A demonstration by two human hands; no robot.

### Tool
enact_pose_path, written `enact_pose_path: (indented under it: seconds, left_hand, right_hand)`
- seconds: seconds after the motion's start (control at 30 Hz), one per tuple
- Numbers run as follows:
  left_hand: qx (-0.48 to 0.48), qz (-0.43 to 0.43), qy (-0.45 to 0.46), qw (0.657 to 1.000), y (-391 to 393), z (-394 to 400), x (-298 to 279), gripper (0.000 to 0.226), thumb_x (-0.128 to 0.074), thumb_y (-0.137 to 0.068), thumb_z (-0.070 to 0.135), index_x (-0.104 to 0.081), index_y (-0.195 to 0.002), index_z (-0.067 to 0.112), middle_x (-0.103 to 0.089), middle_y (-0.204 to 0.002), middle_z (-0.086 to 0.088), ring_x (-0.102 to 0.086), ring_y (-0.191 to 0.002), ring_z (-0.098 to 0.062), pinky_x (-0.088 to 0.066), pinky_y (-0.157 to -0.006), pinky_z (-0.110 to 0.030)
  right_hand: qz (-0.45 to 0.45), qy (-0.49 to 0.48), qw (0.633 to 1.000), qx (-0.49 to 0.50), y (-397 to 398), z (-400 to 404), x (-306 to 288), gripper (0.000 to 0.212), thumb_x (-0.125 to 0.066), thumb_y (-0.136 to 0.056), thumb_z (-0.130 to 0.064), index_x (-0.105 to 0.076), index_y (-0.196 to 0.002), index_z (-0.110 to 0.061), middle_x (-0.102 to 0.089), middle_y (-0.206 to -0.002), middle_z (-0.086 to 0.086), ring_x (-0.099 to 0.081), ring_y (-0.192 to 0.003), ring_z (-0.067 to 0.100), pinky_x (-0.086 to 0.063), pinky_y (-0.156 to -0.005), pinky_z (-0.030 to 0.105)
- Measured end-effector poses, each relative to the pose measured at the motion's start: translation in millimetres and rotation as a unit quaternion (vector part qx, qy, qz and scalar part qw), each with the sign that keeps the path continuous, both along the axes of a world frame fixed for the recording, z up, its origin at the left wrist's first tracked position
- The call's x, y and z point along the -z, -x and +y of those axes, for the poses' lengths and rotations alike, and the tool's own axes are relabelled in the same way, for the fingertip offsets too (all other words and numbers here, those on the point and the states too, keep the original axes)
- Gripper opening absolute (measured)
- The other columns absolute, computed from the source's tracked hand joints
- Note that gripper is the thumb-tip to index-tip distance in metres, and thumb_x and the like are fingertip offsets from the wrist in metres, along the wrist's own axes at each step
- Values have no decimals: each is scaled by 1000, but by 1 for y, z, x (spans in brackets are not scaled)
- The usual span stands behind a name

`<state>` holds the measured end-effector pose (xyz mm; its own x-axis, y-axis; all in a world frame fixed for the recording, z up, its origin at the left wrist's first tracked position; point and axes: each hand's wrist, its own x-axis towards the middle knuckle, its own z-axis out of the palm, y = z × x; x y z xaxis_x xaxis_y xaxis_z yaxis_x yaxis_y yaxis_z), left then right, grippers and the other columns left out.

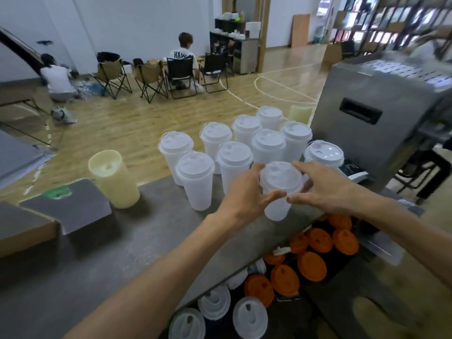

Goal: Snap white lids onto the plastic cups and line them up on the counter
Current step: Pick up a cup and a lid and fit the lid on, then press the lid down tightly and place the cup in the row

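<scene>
Far-right dark shelving unit (pixel 391 18) is a blur, and the near white plastic lid (pixel 187 325) gets chopped by the bottom edge.

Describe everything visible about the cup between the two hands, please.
The cup is translucent white plastic, tapering downward, and stands upright on the grey counter near its right edge, in front of the other lidded cups. A white lid with a raised rim sits on top. The left hand and right hand flank it, fingers spread around the lid rim, thumbs nearly meeting in front.
</scene>
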<state>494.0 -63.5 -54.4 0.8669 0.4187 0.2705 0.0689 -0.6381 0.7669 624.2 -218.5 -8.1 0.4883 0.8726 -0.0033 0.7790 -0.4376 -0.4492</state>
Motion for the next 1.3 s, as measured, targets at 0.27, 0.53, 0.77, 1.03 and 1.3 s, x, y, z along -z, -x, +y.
enact_pose_path:
  seconds: [0.27, 0.53, 0.77, 1.03, 1.3]
  left_hand:
    - [-27, 9, -11, 1000, -44, -8, 2, 63, -75, -84, 50, -54, -134, 18, -67, -130, -4, -66, -111, -22, -57, -90, -38]
    - [-49, 36, -37, 997, -9, -8, -10, 84, -74, -81, 56, -37, -148, 22, -57, -142, -6, -58, -124, -21, -52, -101, -41]
    - [-197, 69, -128, 970, 146, 33, -30, 69, -67, -85, 57, -46, -144, 27, -65, -129, 4, -62, -110, -10, -55, -94, -38]
    - [-411, 92, -117, 899, 418, 76, -35, 67, -67, -84, 49, -50, -142, 21, -64, -125, 2, -62, -108, -8, -53, -95, -32]
    - [-555, 112, -134, 813, 651, 113, -24, 62, -72, -86, 41, -50, -141, 20, -61, -129, -3, -59, -113, -12, -42, -87, -20]
  right_hand:
    - [1, -22, 1000, 12, -39, -1, 12, 64, -79, -85, -37, -50, -142, -31, -65, -134, -4, -51, -80, -17, -31, -75, 7]
    - [-76, -12, 996, 44, -21, -7, -11, 102, -67, -66, -74, -43, -150, -21, -53, -150, 5, -52, -128, 20, -39, -103, 36]
    - [-51, -72, 988, -124, 76, 66, -33, 93, -54, -62, -77, -53, -141, -29, -62, -104, -19, -66, -72, -4, -45, -64, 11]
    - [98, -98, 928, -346, 321, 208, 3, 64, -77, -80, -48, -58, -138, -27, -66, -118, -12, -66, -85, -8, -51, -72, 8]
    - [193, -68, 881, -427, 586, 307, 23, 60, -73, -90, -38, -51, -144, -22, -63, -131, 1, -64, -105, 8, -55, -86, 23]
